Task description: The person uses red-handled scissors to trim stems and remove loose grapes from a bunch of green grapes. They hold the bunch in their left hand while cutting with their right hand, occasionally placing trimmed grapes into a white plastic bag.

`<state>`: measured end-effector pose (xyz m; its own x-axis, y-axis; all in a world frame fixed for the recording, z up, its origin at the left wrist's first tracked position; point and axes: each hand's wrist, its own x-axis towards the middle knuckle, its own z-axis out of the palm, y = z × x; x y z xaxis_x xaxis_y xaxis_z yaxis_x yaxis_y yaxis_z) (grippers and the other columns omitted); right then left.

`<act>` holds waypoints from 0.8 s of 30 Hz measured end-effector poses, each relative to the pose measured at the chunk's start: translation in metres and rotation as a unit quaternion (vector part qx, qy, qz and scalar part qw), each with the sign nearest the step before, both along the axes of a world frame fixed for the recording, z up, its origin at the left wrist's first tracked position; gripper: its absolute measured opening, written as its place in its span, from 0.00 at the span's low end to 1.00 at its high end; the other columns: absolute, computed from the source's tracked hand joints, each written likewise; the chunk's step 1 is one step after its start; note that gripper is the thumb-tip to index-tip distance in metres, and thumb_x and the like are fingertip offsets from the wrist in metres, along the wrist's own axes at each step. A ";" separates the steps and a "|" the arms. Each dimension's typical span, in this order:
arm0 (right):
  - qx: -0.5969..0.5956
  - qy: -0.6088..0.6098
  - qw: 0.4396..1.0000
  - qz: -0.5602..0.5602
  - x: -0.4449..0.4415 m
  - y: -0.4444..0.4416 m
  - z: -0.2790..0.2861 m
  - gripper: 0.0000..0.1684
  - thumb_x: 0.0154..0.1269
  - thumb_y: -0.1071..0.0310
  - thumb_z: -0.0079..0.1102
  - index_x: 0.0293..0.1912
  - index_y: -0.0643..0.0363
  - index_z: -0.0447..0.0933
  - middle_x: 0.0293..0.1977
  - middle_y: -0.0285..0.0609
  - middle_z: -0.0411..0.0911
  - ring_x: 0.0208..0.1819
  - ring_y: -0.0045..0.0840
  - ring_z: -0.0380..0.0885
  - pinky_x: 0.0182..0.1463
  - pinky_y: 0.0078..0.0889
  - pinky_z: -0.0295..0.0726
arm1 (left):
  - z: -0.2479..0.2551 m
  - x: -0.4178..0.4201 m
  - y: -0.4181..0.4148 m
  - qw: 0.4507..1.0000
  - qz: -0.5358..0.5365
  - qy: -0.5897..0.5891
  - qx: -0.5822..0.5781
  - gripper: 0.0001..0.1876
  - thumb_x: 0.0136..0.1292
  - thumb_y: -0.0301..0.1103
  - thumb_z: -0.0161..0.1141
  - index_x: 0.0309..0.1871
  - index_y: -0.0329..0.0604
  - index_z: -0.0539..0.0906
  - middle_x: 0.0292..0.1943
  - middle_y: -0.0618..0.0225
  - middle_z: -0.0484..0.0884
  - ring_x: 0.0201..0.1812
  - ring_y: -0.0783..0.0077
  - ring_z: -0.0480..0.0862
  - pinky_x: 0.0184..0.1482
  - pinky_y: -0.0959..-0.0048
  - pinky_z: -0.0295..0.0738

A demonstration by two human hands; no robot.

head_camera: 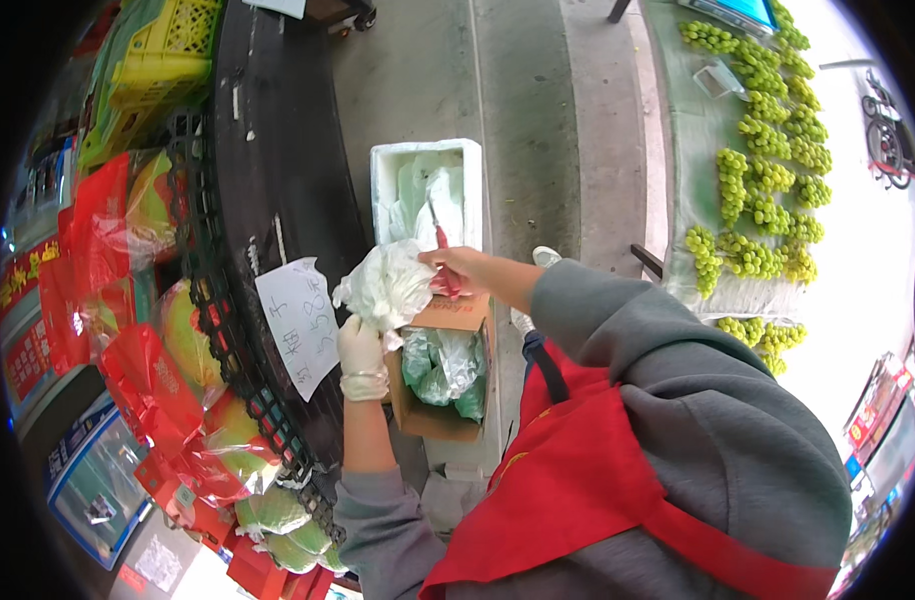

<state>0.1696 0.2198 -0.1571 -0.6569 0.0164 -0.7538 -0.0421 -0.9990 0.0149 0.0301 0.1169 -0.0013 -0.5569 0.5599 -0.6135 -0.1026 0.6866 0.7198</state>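
Note:
My left hand (pixel 361 356) wears a pale glove and grips the lower edge of a crumpled white wrapped bundle (pixel 386 285); what is inside the wrapping is hidden. Red-handled scissors (pixel 442 238) are held in my right hand (pixel 461 270), blades pointing away from me. My right fingertips are at the bundle's right side; whether they touch it I cannot tell. Beyond the bundle stands a white foam box (pixel 470 191) holding more white and pale green wrapping. Below the bundle, an open cardboard box (pixel 435 427) contains crumpled green and clear plastic.
A dark display ledge (pixel 292 135) with a handwritten paper sign (pixel 298 326) runs along the left. Beyond it, a black mesh edge (pixel 221 322) borders red-bagged fruit (pixel 191 337). Several green grape bunches (pixel 765 180) lie on a covered stand at right. A yellow crate (pixel 157 67) sits upper left.

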 end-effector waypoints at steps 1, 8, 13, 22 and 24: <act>-0.014 -0.023 0.999 0.017 0.001 0.002 -0.004 0.17 0.58 0.59 0.70 0.35 0.58 0.73 0.25 0.37 0.77 0.24 0.24 0.77 0.24 0.35 0.73 | -0.008 -0.006 -0.001 1.000 -0.016 0.002 0.003 0.08 0.66 0.31 0.55 0.34 0.36 0.80 0.23 0.73 0.78 0.18 0.85 0.70 0.18 0.81 0.61; 0.012 -0.098 0.987 0.124 0.002 0.016 0.003 0.13 0.60 0.66 0.67 0.34 0.61 0.72 0.27 0.42 0.75 0.26 0.26 0.76 0.31 0.32 0.76 | -0.044 0.014 0.000 0.996 0.076 -0.039 0.035 0.07 0.64 0.26 0.53 0.35 0.35 0.82 0.24 0.75 0.77 0.20 0.86 0.71 0.22 0.81 0.63; 0.025 -0.141 0.988 0.054 -0.012 0.020 -0.025 0.04 0.59 0.77 0.60 0.34 0.65 0.73 0.26 0.43 0.74 0.25 0.27 0.74 0.31 0.33 0.76 | -0.045 0.012 0.004 0.993 0.090 -0.060 0.039 0.08 0.66 0.27 0.53 0.34 0.35 0.82 0.21 0.76 0.76 0.17 0.87 0.69 0.18 0.82 0.59; 0.297 -0.255 0.918 0.069 -0.034 0.055 -0.073 0.06 0.51 0.79 0.57 0.31 0.61 0.72 0.22 0.39 0.72 0.22 0.23 0.71 0.26 0.29 0.70 | -0.033 -0.013 -0.022 0.995 0.097 -0.006 0.020 0.14 0.72 0.35 0.52 0.40 0.33 0.83 0.26 0.66 0.83 0.15 0.86 0.66 0.18 0.82 0.58; 0.342 -0.308 0.885 0.071 -0.035 0.067 -0.082 0.09 0.53 0.76 0.55 0.36 0.62 0.72 0.27 0.42 0.75 0.28 0.27 0.74 0.31 0.32 0.73 | -0.028 -0.018 -0.028 0.991 0.124 -0.023 0.045 0.14 0.73 0.36 0.51 0.39 0.34 0.83 0.28 0.64 0.85 0.14 0.88 0.65 0.17 0.85 0.56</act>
<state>0.1344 0.2872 -0.2388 -0.1563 0.5576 -0.8153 0.2957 -0.7612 -0.5772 0.0123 0.0888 -0.0294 -0.6571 0.4637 -0.5943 -0.2932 0.5690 0.7683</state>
